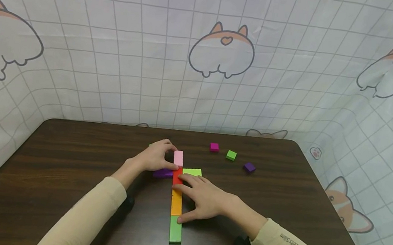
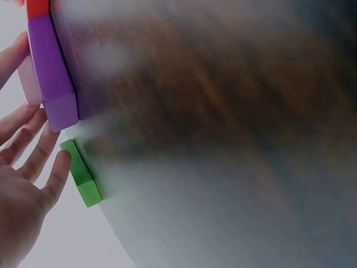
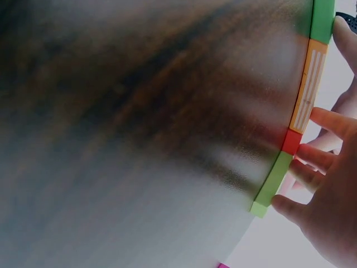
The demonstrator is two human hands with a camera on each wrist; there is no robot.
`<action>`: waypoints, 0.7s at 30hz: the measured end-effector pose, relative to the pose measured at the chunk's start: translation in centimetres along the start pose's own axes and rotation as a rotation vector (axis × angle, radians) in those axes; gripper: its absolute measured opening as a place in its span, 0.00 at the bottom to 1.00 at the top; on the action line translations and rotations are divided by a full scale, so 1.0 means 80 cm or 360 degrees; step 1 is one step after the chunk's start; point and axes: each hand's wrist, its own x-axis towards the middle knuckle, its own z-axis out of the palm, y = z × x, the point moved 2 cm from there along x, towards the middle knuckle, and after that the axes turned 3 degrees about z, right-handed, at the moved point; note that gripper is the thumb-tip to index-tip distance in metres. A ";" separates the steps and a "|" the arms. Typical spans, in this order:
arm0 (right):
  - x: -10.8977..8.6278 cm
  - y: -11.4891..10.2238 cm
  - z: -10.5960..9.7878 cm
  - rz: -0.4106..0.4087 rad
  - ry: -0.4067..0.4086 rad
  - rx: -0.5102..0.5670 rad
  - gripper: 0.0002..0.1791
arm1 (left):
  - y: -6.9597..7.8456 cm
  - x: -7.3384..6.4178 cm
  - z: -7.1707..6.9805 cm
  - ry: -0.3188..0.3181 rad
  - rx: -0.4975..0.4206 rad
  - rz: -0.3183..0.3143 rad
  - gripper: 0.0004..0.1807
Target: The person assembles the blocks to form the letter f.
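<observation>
On the dark table a column of coloured blocks runs away from me: a green block (image 1: 175, 230) nearest, then an orange block (image 1: 176, 203), a red block (image 1: 177, 174) and a pink block (image 1: 178, 159) farthest. A purple block (image 2: 53, 72) juts left from the red one, and a light green block (image 1: 192, 171) juts right. My left hand (image 1: 154, 156) holds the pink block between thumb and index finger, its other fingers spread. Over the column's right side lies my right hand (image 1: 206, 199), fingers spread, thumb at the green block, fingertips at the red and orange blocks.
Beyond the column to the right lie a magenta block (image 1: 214, 147), a small green block (image 1: 231, 155) and a dark purple block (image 1: 249, 167). Another green block (image 2: 82, 174) sits behind my left hand. A gridded cloth (image 1: 132, 67) with dog drawings surrounds the table.
</observation>
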 end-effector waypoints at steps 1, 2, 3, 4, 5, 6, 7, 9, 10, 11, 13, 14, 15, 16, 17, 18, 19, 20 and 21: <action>0.000 0.000 0.000 -0.0002 0.0001 0.0001 0.52 | 0.000 0.000 0.000 -0.0003 0.0002 0.0000 0.37; 0.000 0.000 0.000 -0.0003 0.0001 0.0002 0.52 | 0.000 0.001 0.001 -0.0005 0.0004 -0.0001 0.37; 0.000 0.000 0.000 -0.0005 0.0003 0.0003 0.52 | -0.001 0.002 0.001 -0.0009 0.0006 -0.0004 0.37; 0.000 0.000 0.000 -0.0008 0.0007 0.0002 0.52 | -0.001 0.002 0.002 -0.0013 0.0006 -0.0007 0.37; 0.000 0.000 0.000 -0.0011 0.0007 0.0003 0.52 | -0.001 0.003 0.002 -0.0016 0.0006 -0.0010 0.37; -0.001 0.000 0.001 -0.0011 0.0008 0.0003 0.52 | -0.001 0.003 0.003 -0.0019 0.0004 -0.0012 0.37; 0.000 0.001 0.001 -0.0014 0.0011 0.0002 0.52 | -0.002 0.004 0.003 -0.0022 0.0005 -0.0015 0.37; -0.001 0.001 0.001 -0.0014 0.0013 0.0005 0.52 | -0.002 0.005 0.004 -0.0027 0.0005 -0.0018 0.37; -0.001 0.001 0.001 -0.0014 0.0013 0.0006 0.52 | -0.002 0.005 0.004 -0.0027 0.0005 -0.0019 0.37; -0.001 0.001 0.001 -0.0013 0.0010 0.0006 0.52 | -0.003 0.005 0.004 -0.0026 0.0005 -0.0018 0.37; -0.001 0.001 0.001 -0.0015 0.0013 0.0007 0.52 | -0.003 0.005 0.004 -0.0026 0.0003 -0.0017 0.37; -0.001 0.001 0.001 -0.0016 0.0014 0.0006 0.52 | -0.003 0.006 0.004 -0.0026 0.0001 -0.0017 0.37; -0.001 0.001 0.000 -0.0017 0.0016 0.0004 0.52 | -0.003 0.006 0.004 -0.0026 0.0001 -0.0016 0.37; -0.001 0.002 0.000 -0.0017 0.0016 0.0003 0.52 | -0.003 0.006 0.004 -0.0027 0.0001 -0.0015 0.37; -0.001 0.002 0.000 -0.0018 0.0017 0.0002 0.52 | -0.003 0.006 0.004 -0.0027 -0.0001 -0.0012 0.37; -0.001 0.002 0.001 -0.0017 0.0016 0.0004 0.52 | -0.003 0.006 0.004 -0.0030 0.0000 -0.0009 0.37; -0.001 0.003 0.001 -0.0015 0.0016 0.0003 0.52 | -0.003 0.007 0.004 -0.0033 0.0002 -0.0007 0.37; -0.001 0.002 0.000 -0.0013 0.0013 0.0004 0.52 | -0.003 0.007 0.004 -0.0034 0.0003 -0.0003 0.37; -0.001 0.003 0.000 -0.0010 0.0011 0.0006 0.52 | -0.003 0.007 0.004 -0.0036 0.0004 0.0003 0.36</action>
